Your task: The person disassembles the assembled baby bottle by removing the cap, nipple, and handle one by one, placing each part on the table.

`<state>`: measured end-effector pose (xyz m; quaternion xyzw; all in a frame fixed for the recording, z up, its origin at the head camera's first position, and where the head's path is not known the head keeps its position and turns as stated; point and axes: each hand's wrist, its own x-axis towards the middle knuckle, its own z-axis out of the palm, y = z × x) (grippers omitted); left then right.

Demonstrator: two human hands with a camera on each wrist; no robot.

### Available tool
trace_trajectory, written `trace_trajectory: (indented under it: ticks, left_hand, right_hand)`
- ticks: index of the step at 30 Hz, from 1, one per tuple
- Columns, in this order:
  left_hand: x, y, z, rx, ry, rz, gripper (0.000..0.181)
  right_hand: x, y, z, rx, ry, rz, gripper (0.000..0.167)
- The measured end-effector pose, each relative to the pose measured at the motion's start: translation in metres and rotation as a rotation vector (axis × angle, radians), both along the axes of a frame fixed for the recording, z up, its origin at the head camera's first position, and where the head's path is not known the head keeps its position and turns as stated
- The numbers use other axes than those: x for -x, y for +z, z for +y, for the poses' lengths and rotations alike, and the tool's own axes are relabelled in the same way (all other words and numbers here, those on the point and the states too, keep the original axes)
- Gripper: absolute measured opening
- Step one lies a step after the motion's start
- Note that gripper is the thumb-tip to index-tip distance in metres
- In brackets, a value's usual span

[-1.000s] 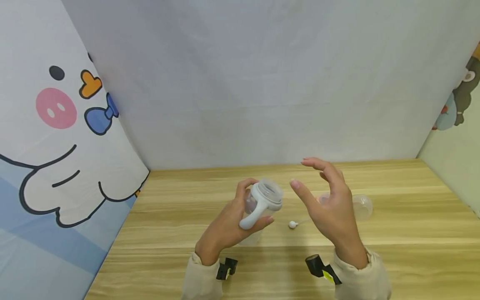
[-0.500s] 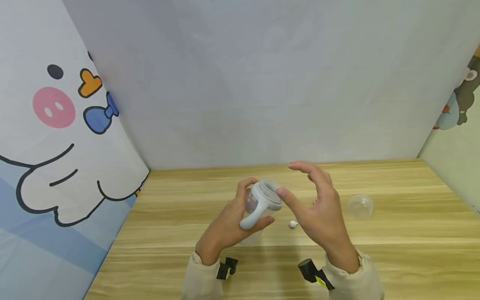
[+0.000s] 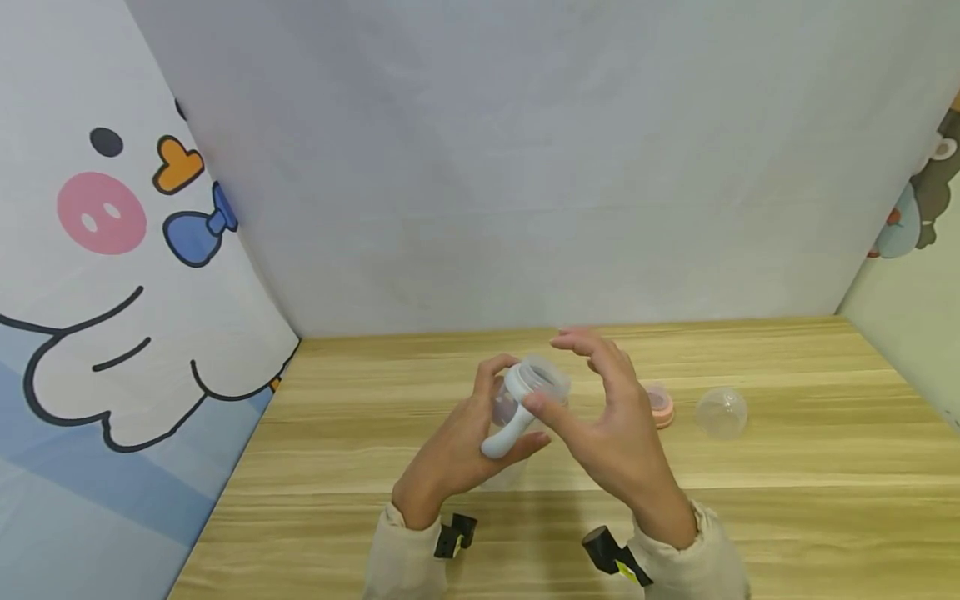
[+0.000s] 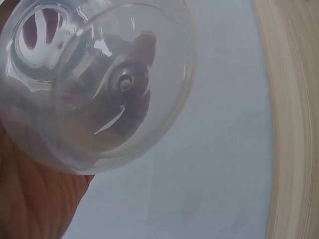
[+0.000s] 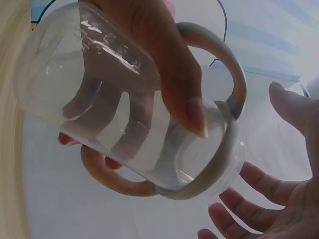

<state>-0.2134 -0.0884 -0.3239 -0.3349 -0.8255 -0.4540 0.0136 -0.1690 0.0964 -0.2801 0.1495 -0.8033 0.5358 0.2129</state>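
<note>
A clear baby bottle, uncapped and tilted, is held off the table by my left hand, whose fingers and thumb wrap its body. A pale grey-blue two-armed handle rings its neck. In the left wrist view, the bottle's round base fills the upper left. My right hand hovers beside the bottle's mouth, fingers spread and lightly bent; the right wrist view shows it close to the rim, holding nothing. Behind this hand lies a peach bottle collar, partly covered.
A clear dome cap rests on the wooden table, right of the peach collar. A pale cloth wall stands behind the table, and a cartoon-printed panel rises at the left.
My right hand has moved left to the bottle's mouth, uncovering the peach collar and hiding the small white ball on the table. My left hand and the bottle have hardly moved.
</note>
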Motion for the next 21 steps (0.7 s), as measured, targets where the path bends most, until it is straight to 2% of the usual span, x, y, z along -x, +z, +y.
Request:
trace_trajectory:
  ticks: [4,10,17,21]
  left_hand:
    - [0.001,0.0,-0.001,-0.006,-0.019,0.023,0.08]
    - [-0.002,0.001,-0.005,-0.035,-0.08,0.037,0.078]
    - [-0.007,0.001,-0.009,-0.019,-0.098,0.106,0.079]
    - [-0.007,0.001,-0.007,-0.015,-0.099,0.103,0.079]
  right_hand:
    - [0.001,-0.003,-0.007,-0.007,0.019,-0.031,0.055]
    - [-0.004,-0.002,-0.018,0.017,0.063,-0.147,0.058]
    - [-0.008,-0.002,-0.026,0.032,0.037,-0.229,0.06]
    - [-0.01,-0.002,-0.027,0.042,0.044,-0.248,0.059]
